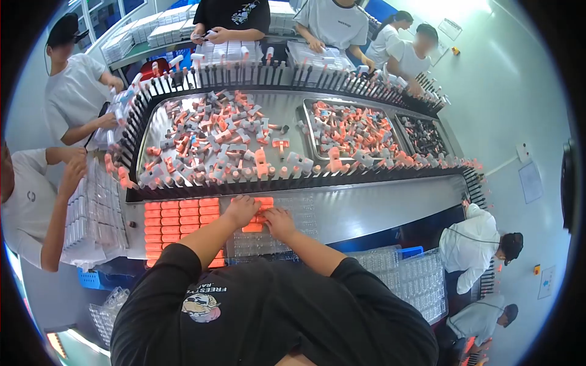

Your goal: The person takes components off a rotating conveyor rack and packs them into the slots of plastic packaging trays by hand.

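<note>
On the metal bench, my left hand (243, 211) rests at the near side of a small group of orange plastic pieces (265, 202); its fingers are bent and closed on one of them. Close by on the right, my right hand (279, 223) has its fingers pressed together on an orange piece in the same group. These pieces sit in a clear plastic tray (244, 245) with moulded pockets. To the left lies a block of orange pieces (181, 215) in tight rows, partly covered by my left forearm. The exact shape of the pieces under my fingers is hidden.
Another clear tray (303, 213) lies right of my hands. Beyond a black rack (293, 185) of upright holders, a large tray (282, 97) carries heaped orange and grey parts. White trays (91, 207) are stacked left. Clear trays (403, 277) stand lower right. Several co-workers surround the bench.
</note>
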`<state>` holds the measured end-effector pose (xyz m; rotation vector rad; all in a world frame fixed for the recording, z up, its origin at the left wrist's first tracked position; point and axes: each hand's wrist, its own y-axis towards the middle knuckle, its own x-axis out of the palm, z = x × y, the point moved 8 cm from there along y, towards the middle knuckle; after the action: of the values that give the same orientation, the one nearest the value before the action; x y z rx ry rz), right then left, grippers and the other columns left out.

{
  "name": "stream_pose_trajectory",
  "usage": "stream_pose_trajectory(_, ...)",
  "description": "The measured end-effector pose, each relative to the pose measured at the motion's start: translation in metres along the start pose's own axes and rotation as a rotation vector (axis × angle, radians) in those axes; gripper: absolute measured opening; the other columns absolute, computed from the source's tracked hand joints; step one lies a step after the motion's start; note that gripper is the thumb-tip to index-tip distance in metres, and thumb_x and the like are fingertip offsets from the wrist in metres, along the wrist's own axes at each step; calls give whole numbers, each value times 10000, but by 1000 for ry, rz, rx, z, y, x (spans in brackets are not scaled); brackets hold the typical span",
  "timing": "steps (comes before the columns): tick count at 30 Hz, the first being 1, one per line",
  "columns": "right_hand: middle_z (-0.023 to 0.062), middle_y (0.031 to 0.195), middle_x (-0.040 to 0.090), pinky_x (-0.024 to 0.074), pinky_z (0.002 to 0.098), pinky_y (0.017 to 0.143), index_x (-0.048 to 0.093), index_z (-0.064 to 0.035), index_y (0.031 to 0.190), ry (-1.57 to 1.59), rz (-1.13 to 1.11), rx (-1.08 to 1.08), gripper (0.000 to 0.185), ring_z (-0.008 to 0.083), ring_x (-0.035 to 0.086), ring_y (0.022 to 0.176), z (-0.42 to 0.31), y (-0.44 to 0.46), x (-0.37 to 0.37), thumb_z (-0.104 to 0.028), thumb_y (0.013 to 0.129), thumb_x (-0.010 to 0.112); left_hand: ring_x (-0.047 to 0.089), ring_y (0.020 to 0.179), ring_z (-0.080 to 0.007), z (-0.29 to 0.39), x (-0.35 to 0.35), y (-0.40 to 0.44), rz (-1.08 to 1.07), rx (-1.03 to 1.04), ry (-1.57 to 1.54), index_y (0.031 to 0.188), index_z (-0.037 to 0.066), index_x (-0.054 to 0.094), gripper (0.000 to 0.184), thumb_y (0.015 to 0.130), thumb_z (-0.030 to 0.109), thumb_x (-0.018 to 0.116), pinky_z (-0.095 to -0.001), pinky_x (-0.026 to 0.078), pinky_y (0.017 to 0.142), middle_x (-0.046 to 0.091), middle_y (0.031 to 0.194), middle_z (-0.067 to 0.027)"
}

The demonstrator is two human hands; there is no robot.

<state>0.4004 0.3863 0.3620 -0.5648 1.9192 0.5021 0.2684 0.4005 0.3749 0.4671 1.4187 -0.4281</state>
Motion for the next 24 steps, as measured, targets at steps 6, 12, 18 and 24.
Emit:
stream_pose_trajectory(6,14,1208,676,457,509,984,679,-202,1166,31,17,-10,280,289,608,1197,0,-3,-1,-201,888,708,647,1099,-280,-21,15,-31,21,-117,-9,1160,169,705,328,838,231,696,-426,561,862,670,1080,-63)
stream_pose_trajectory(12,13,1177,689,466,496,951,695,-200,1136,31,57,-23,252,295,623,1152,3,-2,-3,-198,884,706,665,1076,-287,-9,7,-31,89,-244,-241,1097,176,714,210,909,267,690,-438,560,875,671,1124,-50)
stream_pose_trajectory(18,15,1147,691,477,476,908,715,-191,1115,18,177,-114,235,284,654,1080,-8,-6,-9,-207,881,705,661,1085,-268,24,-8,-54,237,-63,-202,1091,184,706,213,924,316,691,-451,544,885,671,1132,-44)
stream_pose_trajectory(24,20,1141,686,468,473,918,725,-183,1115,32,226,-83,244,280,646,1101,-3,-10,-5,-207,872,716,633,1115,-244,46,-19,-66,403,58,-96,1025,112,693,199,894,260,671,-429,526,900,666,1121,-41)
